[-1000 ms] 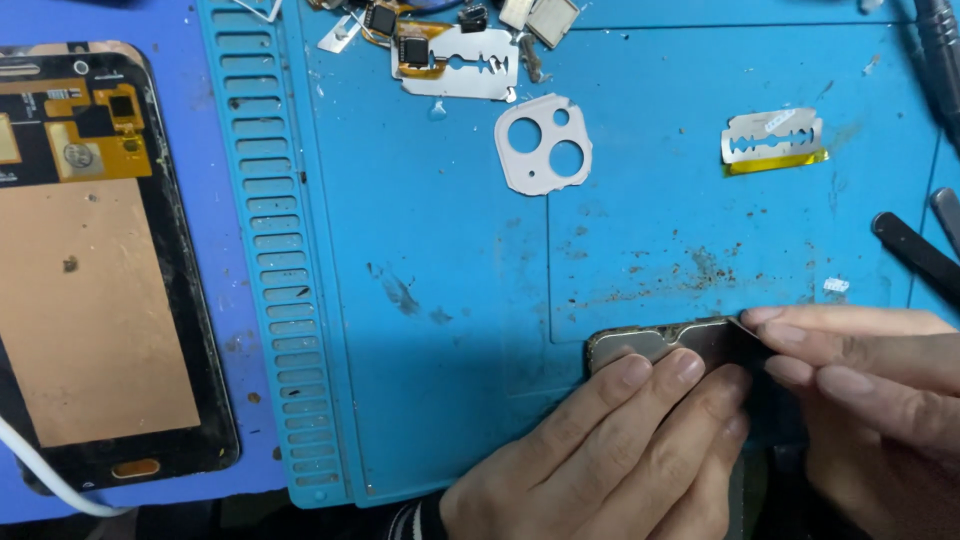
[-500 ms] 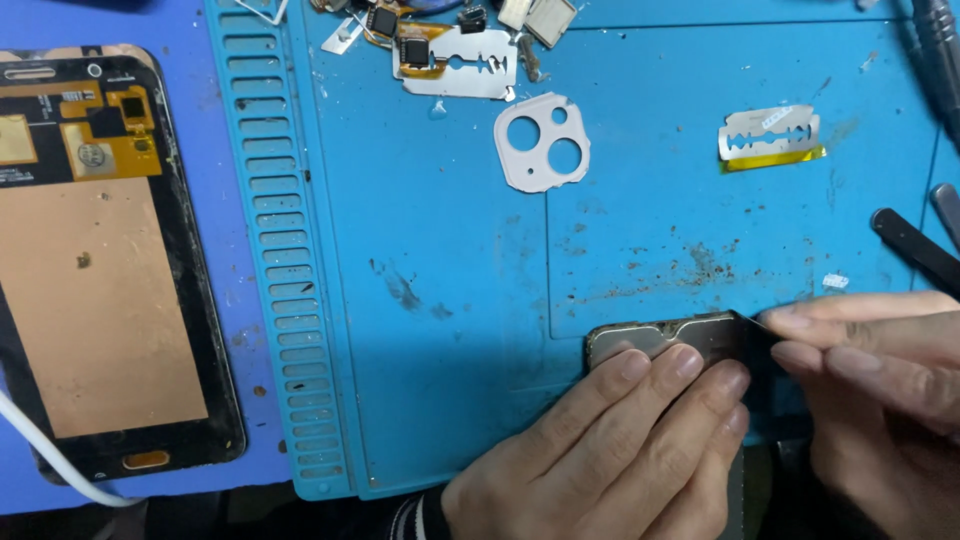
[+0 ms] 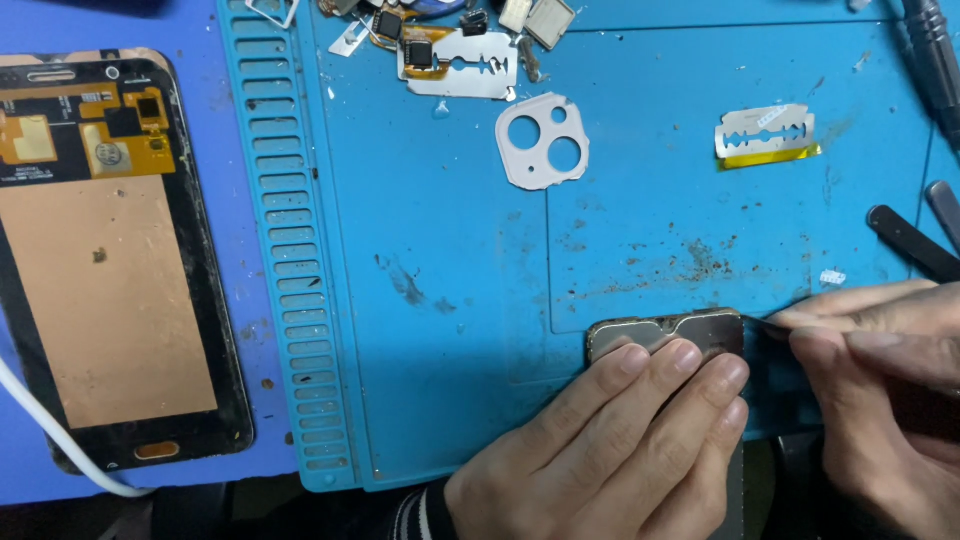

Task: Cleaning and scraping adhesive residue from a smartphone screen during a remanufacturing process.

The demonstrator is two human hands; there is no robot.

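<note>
- The left hand [image 3: 610, 450] lies flat, fingers together, pressing down a small metal-edged phone part [image 3: 665, 332] near the front edge of the blue mat [image 3: 450, 250] on the desk.
- The right hand [image 3: 880, 400] is closed in a pinch on a thin tool [image 3: 768, 322], tip at the part's right edge.
- A razor blade [image 3: 765, 132] lies well apart.
</note>
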